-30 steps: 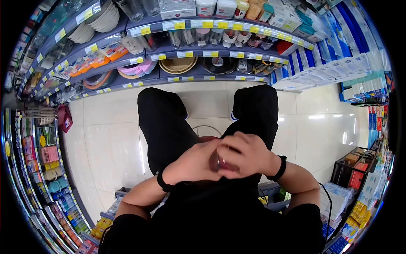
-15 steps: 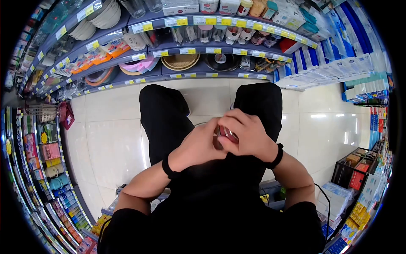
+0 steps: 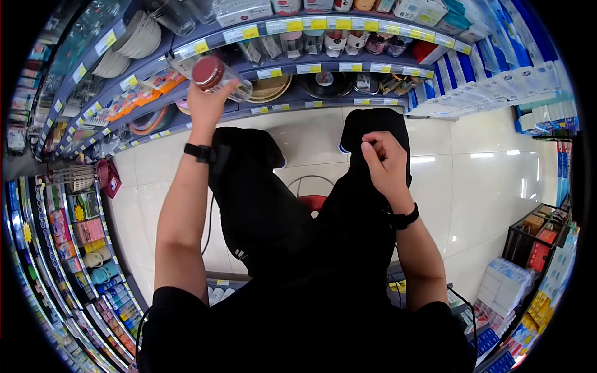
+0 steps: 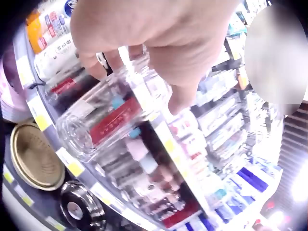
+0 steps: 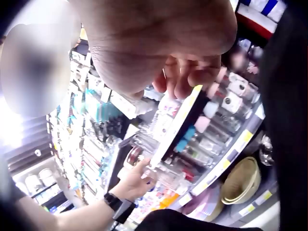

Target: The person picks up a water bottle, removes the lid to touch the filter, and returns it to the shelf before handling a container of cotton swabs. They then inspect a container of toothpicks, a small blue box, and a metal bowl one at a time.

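Note:
My left hand is stretched out to the shelf at the front left and grips a clear bottle with a dark red lid. In the left wrist view, the bottle lies tilted, its see-through base pointing away from the fingers and a red label showing on its side. That base overlaps the edge of the shelf in the head view. My right hand hovers over the right thigh with loosely bent fingers and nothing in them.
Shelves with price tags run across the front, holding glass jars, white bowls and a woven basket. White-and-blue packs are stacked at right. A red stool shows between the legs.
Both hands were together around the red-lidded bottle at the lap. They have parted: the left has carried the bottle forward and left to the shelf, while the right has let go.

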Available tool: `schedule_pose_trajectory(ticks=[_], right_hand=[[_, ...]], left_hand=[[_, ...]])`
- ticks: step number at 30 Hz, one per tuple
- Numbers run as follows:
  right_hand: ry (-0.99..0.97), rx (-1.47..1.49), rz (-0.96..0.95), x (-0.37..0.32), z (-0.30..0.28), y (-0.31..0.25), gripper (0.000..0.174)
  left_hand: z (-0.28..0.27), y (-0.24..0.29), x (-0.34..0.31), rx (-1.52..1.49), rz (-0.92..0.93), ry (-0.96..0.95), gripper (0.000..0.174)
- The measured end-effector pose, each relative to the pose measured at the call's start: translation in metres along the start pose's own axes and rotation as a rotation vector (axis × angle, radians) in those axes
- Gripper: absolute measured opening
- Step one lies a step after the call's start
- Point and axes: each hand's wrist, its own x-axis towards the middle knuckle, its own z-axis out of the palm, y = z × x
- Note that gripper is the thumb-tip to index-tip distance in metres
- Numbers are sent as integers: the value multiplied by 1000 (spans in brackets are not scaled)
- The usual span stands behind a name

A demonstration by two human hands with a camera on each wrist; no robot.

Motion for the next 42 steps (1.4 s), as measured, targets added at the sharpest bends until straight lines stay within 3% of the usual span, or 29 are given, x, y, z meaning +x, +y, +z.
schedule_pose_trajectory(ticks=[2,3,5,7,11,15,18,26,27,31,37,39,42], right_hand=[[-4,53,188,-7,-4,34,14],[-1,55,193,-6,-5,36,14],[130,373,273,-4,-4,37,10],[135,434,295,-3,-4,38,11],[94,410,278,2,0,42,13],[-5,329,291,-1,-5,53,13],[-17,303,244,2,-4,54,15],[-29,256,214,10,-2,48,17],[-35,234,206,12,-1,47,16],[28,289,177,16,6,44,18],[26,287,192,17,10,45,18],[31,286,191,17,10,45,17],[23,281,199,18,10,45,17]], left_hand=[[5,-12,17,-30,-7,7,64],[7,-25,27,-58,-16,21,63],[15,-55,44,-60,-26,24,64],[23,-72,55,-13,-67,81,64],[41,-94,66,-47,-46,141,70],[55,-101,68,-94,-31,180,64],[59,-100,73,-97,-21,207,72],[61,-101,100,129,-73,170,71],[66,-104,100,36,-4,223,59],[64,-87,110,366,-49,115,45],[68,-106,123,430,76,159,44],[68,-106,123,652,230,225,50],[68,-102,123,542,164,194,46]])
